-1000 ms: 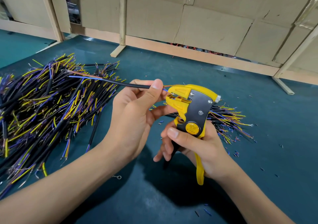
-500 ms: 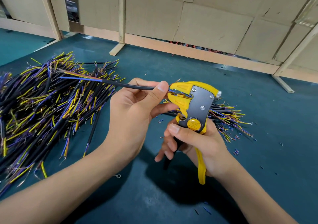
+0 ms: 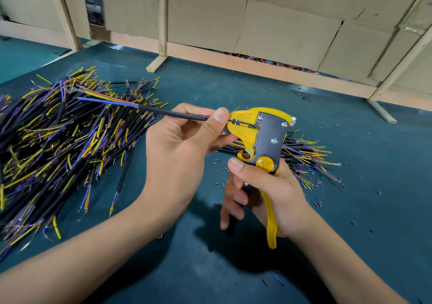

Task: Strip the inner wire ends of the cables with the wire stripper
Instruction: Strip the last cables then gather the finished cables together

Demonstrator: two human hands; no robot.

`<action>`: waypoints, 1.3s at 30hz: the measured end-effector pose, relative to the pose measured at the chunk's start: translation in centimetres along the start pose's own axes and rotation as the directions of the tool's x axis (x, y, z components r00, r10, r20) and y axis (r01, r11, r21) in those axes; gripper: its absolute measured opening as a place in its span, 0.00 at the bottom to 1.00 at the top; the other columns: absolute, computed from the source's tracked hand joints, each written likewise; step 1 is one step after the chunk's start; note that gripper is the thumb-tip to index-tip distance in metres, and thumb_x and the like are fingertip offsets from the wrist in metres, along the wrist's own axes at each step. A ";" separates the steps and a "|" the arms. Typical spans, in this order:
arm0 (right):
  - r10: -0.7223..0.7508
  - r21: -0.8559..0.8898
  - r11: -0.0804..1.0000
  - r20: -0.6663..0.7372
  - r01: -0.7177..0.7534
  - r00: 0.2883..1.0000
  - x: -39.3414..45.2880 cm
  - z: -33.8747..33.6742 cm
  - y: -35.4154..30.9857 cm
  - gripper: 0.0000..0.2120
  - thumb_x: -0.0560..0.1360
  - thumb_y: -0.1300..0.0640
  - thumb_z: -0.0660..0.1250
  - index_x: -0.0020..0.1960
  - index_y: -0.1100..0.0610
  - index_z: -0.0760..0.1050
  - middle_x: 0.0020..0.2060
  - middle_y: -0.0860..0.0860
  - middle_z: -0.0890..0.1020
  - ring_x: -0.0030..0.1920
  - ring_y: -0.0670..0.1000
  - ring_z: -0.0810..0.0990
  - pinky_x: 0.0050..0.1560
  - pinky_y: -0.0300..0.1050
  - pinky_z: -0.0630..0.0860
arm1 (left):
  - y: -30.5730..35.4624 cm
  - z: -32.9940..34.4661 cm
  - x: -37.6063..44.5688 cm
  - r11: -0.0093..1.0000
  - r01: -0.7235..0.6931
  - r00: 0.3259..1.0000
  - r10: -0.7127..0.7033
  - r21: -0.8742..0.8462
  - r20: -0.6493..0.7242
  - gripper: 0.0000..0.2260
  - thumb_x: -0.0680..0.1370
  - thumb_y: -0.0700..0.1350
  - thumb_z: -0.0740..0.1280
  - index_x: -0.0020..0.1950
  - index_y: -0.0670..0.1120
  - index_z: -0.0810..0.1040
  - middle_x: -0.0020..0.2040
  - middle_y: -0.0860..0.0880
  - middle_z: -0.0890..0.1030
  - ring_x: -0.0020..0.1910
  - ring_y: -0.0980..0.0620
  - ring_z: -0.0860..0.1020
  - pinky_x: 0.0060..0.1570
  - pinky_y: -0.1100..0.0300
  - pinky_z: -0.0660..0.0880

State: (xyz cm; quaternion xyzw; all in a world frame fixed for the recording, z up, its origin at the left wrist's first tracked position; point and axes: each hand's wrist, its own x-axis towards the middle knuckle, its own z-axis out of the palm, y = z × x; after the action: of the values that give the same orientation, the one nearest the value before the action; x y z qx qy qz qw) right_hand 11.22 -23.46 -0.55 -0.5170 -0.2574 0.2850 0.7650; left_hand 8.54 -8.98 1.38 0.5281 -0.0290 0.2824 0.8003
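Left hand [image 3: 180, 154] curled round a black cable [image 3: 177, 114], thumb pressed on the sheath just beside the yellow wire stripper [image 3: 259, 140]. Right hand [image 3: 268, 193] wrapped round the stripper's handles, thumb laid across below the round yellow dial, fingers folded over the dark front handle, yellow rear handle jutting down past the palm. Blue inner wire end [image 3: 234, 121] fed into the stripper's mouth, lying between the two yellow halves of the head; whether clamped or merely resting there, impossible to tell. Far end of the held cable reaching up and left, fanned into blue, brown and yellow cores over a big heap of cables [image 3: 58, 144] on the left of the teal mat [image 3: 374, 210]. Second, smaller bundle of cables [image 3: 308, 156] lying behind the stripper, to the right, its coloured ends pointing right. Snipped bits of insulation [image 3: 318, 203] scattered over the mat round the right hand. Cardboard panels [image 3: 280, 30] in wooden frames lining the back of the bench.
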 end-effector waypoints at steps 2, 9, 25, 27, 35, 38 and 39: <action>0.008 0.001 1.000 -0.009 -0.008 1.000 0.0 0.1 0.0 0.14 0.78 0.59 0.68 0.34 0.61 0.73 0.25 0.56 0.67 0.24 0.55 0.70 0.31 0.56 0.78 | 0.0 -0.1 0.0 1.000 -0.003 1.000 0.002 0.008 0.005 0.05 0.76 0.41 0.72 0.40 0.45 0.82 0.38 0.46 0.84 0.39 0.46 0.85 0.44 0.56 0.82; 0.034 0.020 0.999 0.017 -0.034 0.999 -0.1 0.1 -0.2 0.14 0.79 0.61 0.66 0.35 0.61 0.73 0.25 0.56 0.68 0.24 0.55 0.71 0.33 0.57 0.79 | -0.1 -0.3 0.0 1.000 0.027 0.999 -0.027 -0.016 0.019 0.06 0.78 0.40 0.71 0.41 0.45 0.83 0.40 0.43 0.85 0.40 0.45 0.85 0.44 0.56 0.81; 0.046 0.003 0.999 -0.054 -0.046 0.997 0.0 0.1 -0.1 0.17 0.78 0.59 0.67 0.33 0.61 0.70 0.23 0.56 0.66 0.20 0.54 0.69 0.27 0.52 0.77 | -0.3 -0.3 0.1 0.998 0.060 0.998 -0.060 -0.019 0.005 0.04 0.76 0.41 0.72 0.42 0.41 0.83 0.41 0.40 0.85 0.41 0.43 0.85 0.46 0.54 0.81; 0.041 -0.043 0.998 -0.113 -0.047 0.993 0.0 0.1 -0.1 0.20 0.78 0.55 0.68 0.31 0.59 0.66 0.20 0.54 0.63 0.16 0.51 0.65 0.23 0.46 0.74 | -0.5 -0.3 0.1 0.999 0.047 0.999 -0.047 -0.010 0.013 0.05 0.76 0.41 0.71 0.44 0.40 0.82 0.41 0.40 0.85 0.40 0.44 0.85 0.45 0.55 0.81; 0.192 0.002 0.981 -0.055 -0.192 0.980 -0.2 -0.3 -1.2 0.23 0.76 0.48 0.70 0.29 0.56 0.66 0.19 0.49 0.61 0.14 0.48 0.62 0.20 0.38 0.68 | 0.4 -0.9 1.2 0.994 0.084 0.987 -0.092 0.064 0.129 0.07 0.77 0.41 0.68 0.43 0.38 0.79 0.35 0.43 0.80 0.35 0.47 0.80 0.33 0.55 0.78; 0.270 -0.008 0.963 0.067 -0.270 0.961 -0.5 -1.1 -2.4 0.24 0.71 0.45 0.77 0.29 0.54 0.67 0.20 0.48 0.62 0.15 0.47 0.62 0.20 0.37 0.69 | 1.3 -1.2 2.0 0.974 0.223 0.932 -0.226 0.043 0.283 0.07 0.74 0.42 0.66 0.41 0.39 0.78 0.33 0.45 0.77 0.31 0.49 0.75 0.27 0.60 0.70; 0.290 -0.015 0.957 0.109 -0.291 0.951 -0.6 -1.4 -2.8 0.24 0.70 0.44 0.78 0.30 0.55 0.68 0.21 0.48 0.62 0.16 0.47 0.63 0.20 0.38 0.70 | 1.4 -1.3 2.3 0.956 0.289 0.901 -0.287 0.044 0.325 0.07 0.74 0.43 0.66 0.40 0.40 0.78 0.33 0.46 0.77 0.30 0.50 0.72 0.27 0.61 0.67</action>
State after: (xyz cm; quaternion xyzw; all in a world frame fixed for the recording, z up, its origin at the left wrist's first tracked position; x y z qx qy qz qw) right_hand 12.23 -25.67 1.54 -0.5321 -0.2200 0.4227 0.6998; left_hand 9.41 -6.47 2.76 0.5641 -0.0840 0.0692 0.8185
